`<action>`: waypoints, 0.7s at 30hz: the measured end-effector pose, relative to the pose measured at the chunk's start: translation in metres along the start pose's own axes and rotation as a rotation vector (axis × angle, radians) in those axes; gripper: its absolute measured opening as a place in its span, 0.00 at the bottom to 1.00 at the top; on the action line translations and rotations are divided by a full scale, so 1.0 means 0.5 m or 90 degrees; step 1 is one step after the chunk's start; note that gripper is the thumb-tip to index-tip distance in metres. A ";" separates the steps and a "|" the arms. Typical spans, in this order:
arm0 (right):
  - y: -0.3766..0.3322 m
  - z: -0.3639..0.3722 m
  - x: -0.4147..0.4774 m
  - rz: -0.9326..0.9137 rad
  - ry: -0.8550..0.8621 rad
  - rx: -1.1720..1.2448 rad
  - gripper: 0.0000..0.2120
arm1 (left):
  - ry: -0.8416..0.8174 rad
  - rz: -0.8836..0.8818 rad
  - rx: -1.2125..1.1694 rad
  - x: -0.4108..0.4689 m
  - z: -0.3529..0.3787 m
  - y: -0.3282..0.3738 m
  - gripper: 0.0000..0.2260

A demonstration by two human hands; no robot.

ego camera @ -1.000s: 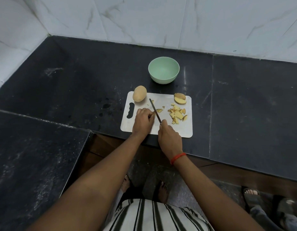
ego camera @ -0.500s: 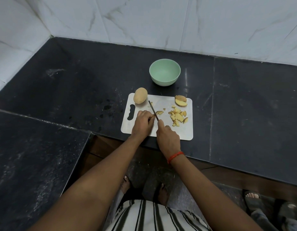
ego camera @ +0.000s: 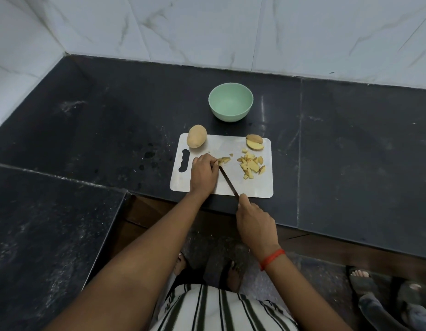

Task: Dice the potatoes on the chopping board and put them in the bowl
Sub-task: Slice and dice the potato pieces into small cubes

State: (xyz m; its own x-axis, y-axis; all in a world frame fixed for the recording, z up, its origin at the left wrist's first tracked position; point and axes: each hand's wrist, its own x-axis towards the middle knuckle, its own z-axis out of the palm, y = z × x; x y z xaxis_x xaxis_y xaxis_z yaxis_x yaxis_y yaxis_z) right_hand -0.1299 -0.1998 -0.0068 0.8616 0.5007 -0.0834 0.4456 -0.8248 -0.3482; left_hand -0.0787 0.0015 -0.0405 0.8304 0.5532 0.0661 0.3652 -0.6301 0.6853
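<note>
You're mid-dicing: left hand [ego camera: 203, 174] pinning potato strip [ego camera: 224, 160] with curled fingers, right hand [ego camera: 253, 223] gripping knife [ego camera: 228, 181]. You're needing next cut clear of fingertips; bowl [ego camera: 231, 115] sitting empty

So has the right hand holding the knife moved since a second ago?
Yes. The right hand has pulled back toward the person, off the near edge of the white chopping board.

— What colour was the bowl [ego camera: 228, 115]?
— Mint green, at twelve o'clock from the white board [ego camera: 231, 144].
— The rest?
— Black counter [ego camera: 111, 115], white grey-veined wall [ego camera: 207, 27], pale yellow dice [ego camera: 251, 164], red wristband [ego camera: 272, 258], black-and-white striped shirt [ego camera: 219, 311].
</note>
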 end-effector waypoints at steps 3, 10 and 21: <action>0.019 -0.033 -0.002 0.024 0.053 0.113 0.05 | -0.042 0.007 0.021 0.004 -0.007 0.009 0.11; 0.081 -0.037 0.093 0.018 0.174 0.306 0.05 | -0.224 0.072 0.156 0.053 -0.025 0.038 0.18; 0.102 0.001 0.123 0.017 0.265 0.407 0.07 | -0.224 -0.006 -0.052 0.071 -0.015 0.073 0.08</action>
State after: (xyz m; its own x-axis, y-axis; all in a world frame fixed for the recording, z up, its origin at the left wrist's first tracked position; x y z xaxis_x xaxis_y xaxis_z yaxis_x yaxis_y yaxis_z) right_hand -0.0544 -0.2111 -0.0304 0.9471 0.2380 0.2154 0.3051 -0.4595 -0.8341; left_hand -0.0390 0.0022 -0.0076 0.9264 0.3281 -0.1846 0.3505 -0.5725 0.7412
